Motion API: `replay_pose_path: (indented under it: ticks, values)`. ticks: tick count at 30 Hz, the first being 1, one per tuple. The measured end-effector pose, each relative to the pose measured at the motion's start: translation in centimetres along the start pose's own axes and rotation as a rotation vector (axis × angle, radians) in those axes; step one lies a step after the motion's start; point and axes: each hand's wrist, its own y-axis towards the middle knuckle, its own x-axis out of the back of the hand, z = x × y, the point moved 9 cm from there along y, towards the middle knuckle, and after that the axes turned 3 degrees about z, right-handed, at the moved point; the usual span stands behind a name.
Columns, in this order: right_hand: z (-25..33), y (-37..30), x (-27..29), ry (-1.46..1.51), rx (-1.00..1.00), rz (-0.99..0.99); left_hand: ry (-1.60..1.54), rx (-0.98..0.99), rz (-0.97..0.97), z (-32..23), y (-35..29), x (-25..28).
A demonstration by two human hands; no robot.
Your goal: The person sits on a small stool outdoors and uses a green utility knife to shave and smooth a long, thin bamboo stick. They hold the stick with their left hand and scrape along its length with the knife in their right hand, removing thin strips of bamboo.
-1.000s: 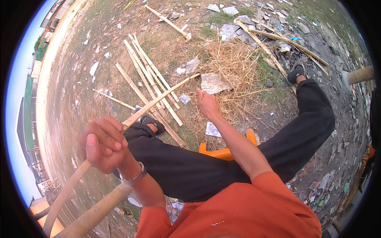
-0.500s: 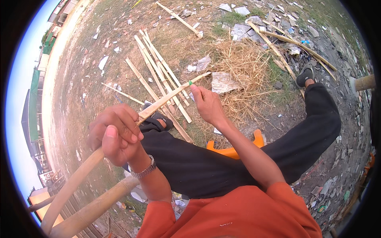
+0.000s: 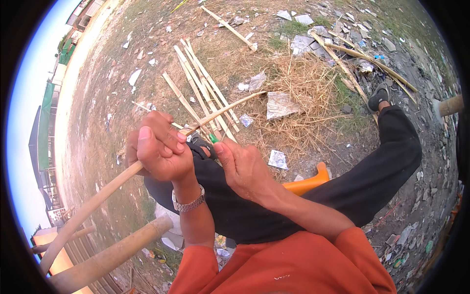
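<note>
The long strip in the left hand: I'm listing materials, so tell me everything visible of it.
The strip is pale tan, long and narrow, looks like split bamboo or wood, and has a darker tip. It slants from the picture's lower left, through the closed left hand, to the upper right, its tip appearing beside a flat pale piece. Its lower part looks curved, perhaps from the lens. The right hand, with a small green object, is close; contact is unclear.

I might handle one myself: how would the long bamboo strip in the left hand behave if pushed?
The bamboo strip would probably flex rather than flop, since its slender far end runs nearly straight beyond the left hand. It is likely light for its length, being so narrow.
</note>
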Motion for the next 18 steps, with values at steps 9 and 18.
replay_pose_path:
  ticks: [9, 18]
  values:
    - [-1.6, -0.2, -0.2, -0.021, 0.006, -0.057, 0.035, 0.041, -0.097, 0.0, -0.5, 0.4]
    - [-1.2, -0.3, -0.5, -0.005, 0.038, -0.045, 0.041, 0.038, -0.139, 0.0, -0.6, 0.4]
